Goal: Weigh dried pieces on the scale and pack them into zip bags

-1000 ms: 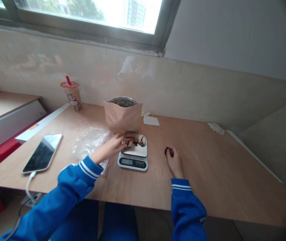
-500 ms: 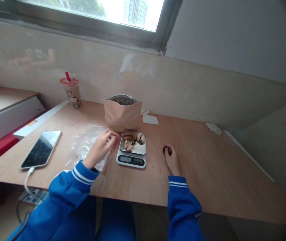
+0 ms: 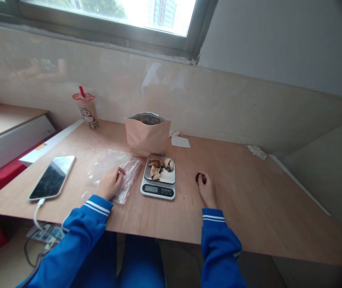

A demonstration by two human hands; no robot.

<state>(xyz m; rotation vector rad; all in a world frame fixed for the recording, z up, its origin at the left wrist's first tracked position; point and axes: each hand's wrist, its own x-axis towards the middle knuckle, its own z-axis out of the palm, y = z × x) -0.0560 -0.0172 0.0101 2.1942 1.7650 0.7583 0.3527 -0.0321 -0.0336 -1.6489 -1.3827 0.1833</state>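
Note:
My right hand (image 3: 208, 189) rests on the table right of the scale, its fingers closed on a dark dried mushroom (image 3: 200, 179). My left hand (image 3: 110, 183) lies on a clear zip bag (image 3: 130, 176), fingers curled in, with nothing visible in them. Between both hands stands a small white digital scale (image 3: 159, 191), its display lit, though the digits are too small to read surely. Several dried mushrooms (image 3: 155, 172), brown and pale with cracked caps, sit on its metal plate. Directly behind the scale, an open kraft pouch (image 3: 148, 138) stands upright with dark contents.
A phone (image 3: 52, 178) with a white charging cable lies at the left. Toward the back left stands a bubble tea cup (image 3: 87, 113) with a red straw. A white paper piece (image 3: 180, 141) lies beside the pouch. Crumpled tissue (image 3: 256, 151) sits against the wall, right.
My left hand has drawn back from the scale's left side, down and leftward onto the zip bag, and its fingers have curled. My right hand stays in place with the mushroom.

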